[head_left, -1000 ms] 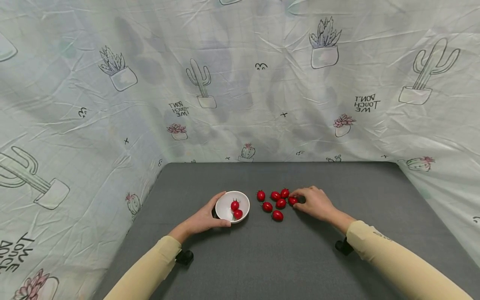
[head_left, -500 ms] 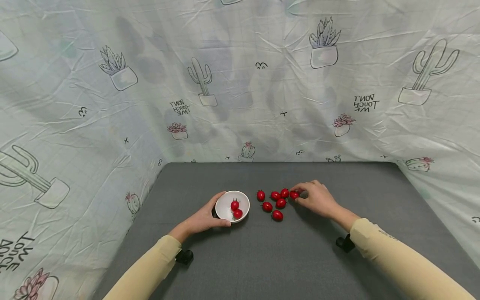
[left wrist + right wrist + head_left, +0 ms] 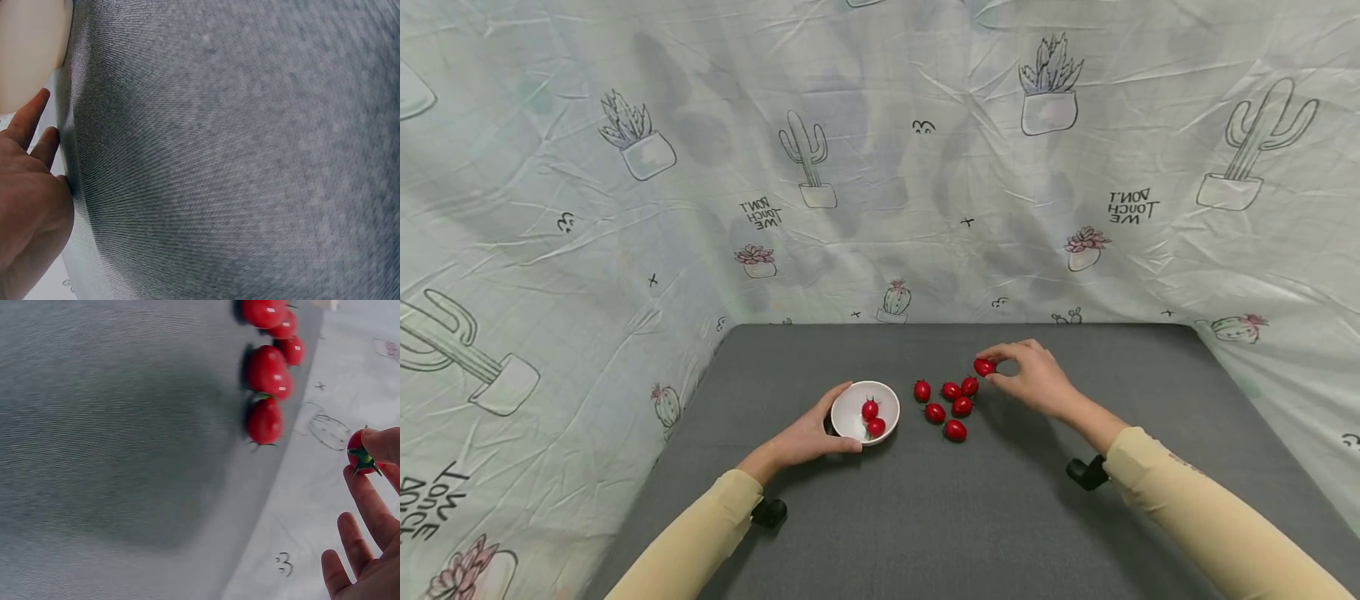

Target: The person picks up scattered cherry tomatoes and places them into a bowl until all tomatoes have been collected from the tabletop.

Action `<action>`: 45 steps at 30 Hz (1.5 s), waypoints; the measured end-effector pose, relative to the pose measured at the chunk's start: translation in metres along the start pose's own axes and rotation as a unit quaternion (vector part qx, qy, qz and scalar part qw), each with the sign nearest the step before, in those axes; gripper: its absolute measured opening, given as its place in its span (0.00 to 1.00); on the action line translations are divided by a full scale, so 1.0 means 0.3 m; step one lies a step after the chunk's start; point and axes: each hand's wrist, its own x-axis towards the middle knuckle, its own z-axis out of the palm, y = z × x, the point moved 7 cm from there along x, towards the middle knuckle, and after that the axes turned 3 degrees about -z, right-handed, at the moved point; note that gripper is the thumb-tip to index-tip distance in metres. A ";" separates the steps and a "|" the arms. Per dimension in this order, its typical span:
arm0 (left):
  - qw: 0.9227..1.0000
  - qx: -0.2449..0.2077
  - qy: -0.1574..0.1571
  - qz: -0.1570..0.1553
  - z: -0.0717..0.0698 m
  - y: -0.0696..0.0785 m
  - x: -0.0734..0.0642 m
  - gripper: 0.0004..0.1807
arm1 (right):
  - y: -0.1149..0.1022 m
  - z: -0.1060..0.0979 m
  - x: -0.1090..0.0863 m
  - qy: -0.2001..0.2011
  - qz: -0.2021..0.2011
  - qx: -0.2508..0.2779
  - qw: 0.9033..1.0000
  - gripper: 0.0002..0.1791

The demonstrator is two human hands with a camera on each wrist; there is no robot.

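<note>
The right hand [image 3: 1033,379] grasps one cherry tomato [image 3: 984,367] in a pinch between thumb and fingertips. The right wrist view shows its green calyx turned toward that camera, with the two outer fingers spread and clear of the fruit. The held tomato is off the surface [image 3: 880,517], just beyond the loose group as seen from the person's side.

The left hand [image 3: 805,435] grasps a white bowl [image 3: 844,417] from its left side, thumb at the near rim and fingers round the far side. The bowl stands upright. Two red tomatoes lie inside it, an upper one [image 3: 870,409] and a lower one [image 3: 876,427], close together toward the right of the interior. The left wrist view records only part of the bowl's pale outer wall beside the fingers.

Six loose tomatoes lie on the surface between the two hands. The leftmost [image 3: 922,391] sits nearest the bowl, apart from the rest. Three at the right are bunched; whether all of them touch cannot be told. Another lies left of that bunch, and the sixth [image 3: 955,430] lies closest to the person.

Both forearms are in pale yellow sleeves [image 3: 1210,517], a black device [image 3: 769,513] showing under each wrist. The surface is dark grey; behind it hangs a light cloth [image 3: 880,167] printed with potted cacti and mirrored lettering.
</note>
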 end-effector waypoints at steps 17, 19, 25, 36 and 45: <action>1.000 -0.005 0.000 0.002 -0.002 -0.004 0.003 0.59 | -0.114 -0.020 0.070 -0.008 -0.025 0.048 0.999 0.19; 1.000 -0.003 0.002 0.001 -0.003 -0.003 0.003 0.59 | -0.131 -0.008 0.081 -0.014 -0.027 0.053 0.998 0.19; 1.000 -0.004 0.004 0.003 -0.001 0.000 0.004 0.59 | -0.181 0.040 0.113 -0.033 -0.041 0.065 0.997 0.19; 1.000 -0.002 0.006 -0.009 -0.001 -0.007 0.009 0.59 | -0.242 0.123 0.168 -0.060 -0.066 0.077 0.993 0.18; 1.000 -0.007 0.010 -0.012 0.001 -0.010 0.015 0.59 | -0.270 0.177 0.204 -0.092 -0.065 0.085 0.990 0.17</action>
